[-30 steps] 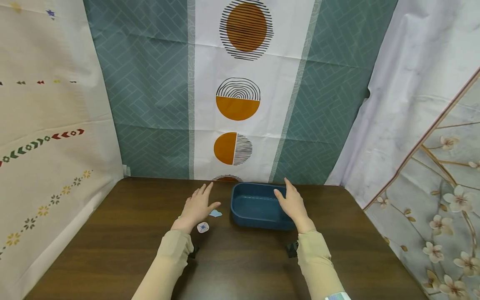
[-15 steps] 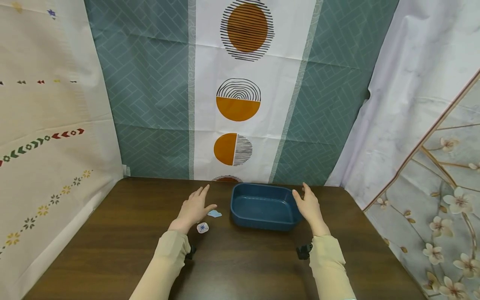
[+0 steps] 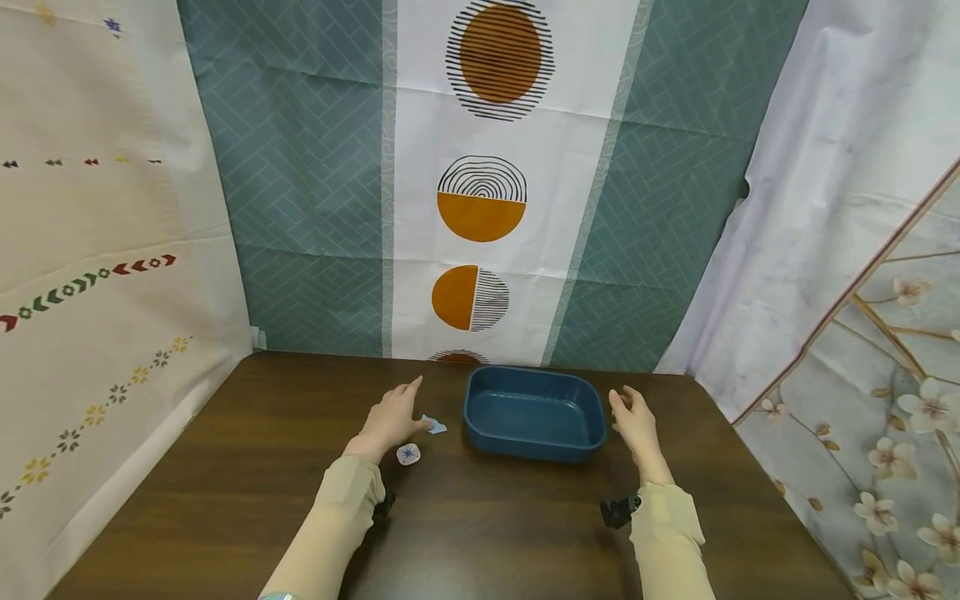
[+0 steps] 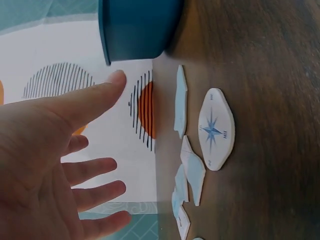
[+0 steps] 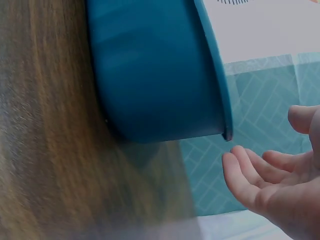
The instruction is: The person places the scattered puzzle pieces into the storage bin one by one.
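Note:
A dark blue rectangular tub [image 3: 532,447] stands on the brown wooden table. My left hand [image 3: 386,423] is held over the table left of it, fingers apart and holding nothing. Beside that hand lies a flat white piece with a blue compass star [image 4: 215,130]. More flat pieces in white and light blue [image 4: 194,172] lie around it, partly hidden under the hand in the head view. Just off the tub's right end is my right hand [image 3: 637,425], its fingers loosely bent. In the right wrist view a gap shows between these fingertips [image 5: 230,162] and the tub's rim.
Behind the table hangs a green and white cloth [image 3: 480,225] with orange circles. A cream patterned cloth [image 3: 112,333] closes the left side, and a flowered one [image 3: 892,400] the right. Small black devices [image 3: 619,512] are on both wrists.
My right hand has moved right, from over the tub to outside its right end, and its fingers are more bent. The left hand has stayed nearly in place; the tub and pieces have not moved.

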`<action>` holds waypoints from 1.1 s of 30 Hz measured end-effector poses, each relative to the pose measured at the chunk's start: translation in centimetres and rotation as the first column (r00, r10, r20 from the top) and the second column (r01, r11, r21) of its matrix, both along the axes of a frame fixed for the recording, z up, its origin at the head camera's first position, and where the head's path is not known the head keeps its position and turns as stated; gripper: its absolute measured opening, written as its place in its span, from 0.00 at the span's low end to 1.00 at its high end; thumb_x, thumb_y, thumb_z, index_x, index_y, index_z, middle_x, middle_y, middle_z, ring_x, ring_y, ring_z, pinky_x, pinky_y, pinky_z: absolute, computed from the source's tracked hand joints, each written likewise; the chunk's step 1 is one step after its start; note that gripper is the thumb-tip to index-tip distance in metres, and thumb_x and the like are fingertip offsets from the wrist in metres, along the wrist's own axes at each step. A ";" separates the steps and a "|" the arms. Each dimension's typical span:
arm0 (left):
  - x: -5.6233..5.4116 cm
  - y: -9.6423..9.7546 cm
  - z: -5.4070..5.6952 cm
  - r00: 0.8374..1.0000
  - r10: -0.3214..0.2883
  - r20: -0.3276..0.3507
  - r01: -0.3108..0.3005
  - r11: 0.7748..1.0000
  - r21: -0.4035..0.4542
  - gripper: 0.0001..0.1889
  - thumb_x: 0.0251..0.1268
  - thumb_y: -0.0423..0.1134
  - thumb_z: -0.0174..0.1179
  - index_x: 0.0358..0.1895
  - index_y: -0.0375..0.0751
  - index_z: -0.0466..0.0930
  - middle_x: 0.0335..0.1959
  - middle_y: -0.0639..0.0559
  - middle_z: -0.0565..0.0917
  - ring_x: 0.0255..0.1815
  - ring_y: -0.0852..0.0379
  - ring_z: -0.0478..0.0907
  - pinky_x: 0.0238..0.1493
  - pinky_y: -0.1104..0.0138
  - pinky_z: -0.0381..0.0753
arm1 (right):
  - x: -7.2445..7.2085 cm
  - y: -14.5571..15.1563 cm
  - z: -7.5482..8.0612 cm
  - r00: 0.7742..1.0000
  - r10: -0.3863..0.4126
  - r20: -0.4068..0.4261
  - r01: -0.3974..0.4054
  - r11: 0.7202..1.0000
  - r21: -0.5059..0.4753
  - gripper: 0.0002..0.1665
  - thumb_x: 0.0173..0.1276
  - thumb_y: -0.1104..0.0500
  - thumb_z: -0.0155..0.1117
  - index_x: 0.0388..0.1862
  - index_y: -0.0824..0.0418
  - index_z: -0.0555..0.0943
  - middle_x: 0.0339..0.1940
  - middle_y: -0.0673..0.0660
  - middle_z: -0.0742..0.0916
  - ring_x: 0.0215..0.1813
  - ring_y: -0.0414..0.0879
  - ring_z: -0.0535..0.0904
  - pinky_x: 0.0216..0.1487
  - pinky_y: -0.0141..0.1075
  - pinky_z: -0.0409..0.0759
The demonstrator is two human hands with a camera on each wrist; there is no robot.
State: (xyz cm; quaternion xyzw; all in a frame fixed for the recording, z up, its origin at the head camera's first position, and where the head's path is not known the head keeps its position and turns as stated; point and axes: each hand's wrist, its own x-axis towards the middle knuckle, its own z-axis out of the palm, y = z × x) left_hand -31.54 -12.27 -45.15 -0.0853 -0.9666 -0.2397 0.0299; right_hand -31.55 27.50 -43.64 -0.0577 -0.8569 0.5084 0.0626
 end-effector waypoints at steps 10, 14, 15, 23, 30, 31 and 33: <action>-0.5 0.0 -1.0 0.998 -0.011 0.058 0.011 1.000 0.007 0.41 0.54 0.41 0.72 0.71 0.37 0.65 0.68 0.33 0.69 0.67 0.32 0.67 0.58 0.38 0.71 | 0.2 0.1 -1.2 0.994 0.005 0.105 0.022 0.966 -0.258 0.40 0.79 0.46 0.43 0.76 0.72 0.51 0.70 0.74 0.67 0.61 0.58 0.71 0.47 0.30 0.79; -0.7 0.1 -1.4 0.998 -0.018 0.065 0.018 1.000 -0.006 0.37 0.52 0.40 0.72 0.68 0.37 0.70 0.65 0.35 0.72 0.64 0.33 0.69 0.55 0.35 0.72 | 0.4 0.1 -1.8 0.988 0.032 0.154 0.018 0.950 -0.310 0.39 0.78 0.49 0.47 0.75 0.74 0.52 0.68 0.72 0.69 0.54 0.50 0.74 0.41 0.26 0.77; -0.8 0.1 -1.5 0.998 -0.019 0.064 0.020 1.000 -0.009 0.37 0.51 0.40 0.73 0.67 0.36 0.71 0.64 0.36 0.73 0.64 0.33 0.69 0.54 0.35 0.72 | 0.5 0.0 -1.9 0.986 0.032 0.161 0.022 0.947 -0.321 0.39 0.78 0.51 0.49 0.75 0.75 0.53 0.66 0.70 0.70 0.51 0.48 0.75 0.39 0.26 0.77; -1.4 0.1 -2.1 0.997 -0.055 0.050 0.059 0.996 -0.069 0.31 0.51 0.40 0.75 0.60 0.35 0.77 0.55 0.38 0.78 0.56 0.38 0.74 0.52 0.43 0.77 | 0.8 0.0 -2.6 0.983 0.053 0.174 0.015 0.929 -0.369 0.37 0.74 0.55 0.55 0.72 0.76 0.57 0.49 0.54 0.76 0.33 0.36 0.71 0.33 0.25 0.76; -1.9 -0.2 -2.6 0.989 -0.143 0.036 0.146 0.986 -0.084 0.24 0.55 0.38 0.72 0.56 0.38 0.80 0.54 0.42 0.80 0.54 0.40 0.74 0.53 0.49 0.77 | 0.7 0.5 -3.0 0.981 0.080 0.179 0.002 0.908 -0.419 0.36 0.71 0.60 0.57 0.72 0.75 0.59 0.39 0.48 0.75 0.29 0.35 0.69 0.33 0.24 0.74; -1.9 -0.3 -2.6 0.989 -0.147 0.032 0.150 0.985 -0.087 0.24 0.55 0.38 0.72 0.56 0.38 0.81 0.53 0.42 0.80 0.54 0.40 0.74 0.53 0.49 0.77 | 0.7 0.5 -3.0 0.981 0.081 0.177 0.002 0.905 -0.426 0.36 0.70 0.61 0.57 0.71 0.75 0.59 0.39 0.48 0.75 0.29 0.35 0.69 0.33 0.25 0.75; -2.1 -0.4 -2.8 0.988 -0.148 0.032 0.151 0.985 -0.082 0.23 0.55 0.38 0.72 0.56 0.38 0.81 0.54 0.42 0.80 0.54 0.40 0.74 0.53 0.49 0.77 | 0.6 0.6 -3.0 0.981 0.099 0.170 -0.014 0.897 -0.442 0.37 0.70 0.62 0.57 0.72 0.75 0.58 0.39 0.48 0.75 0.29 0.35 0.69 0.34 0.25 0.75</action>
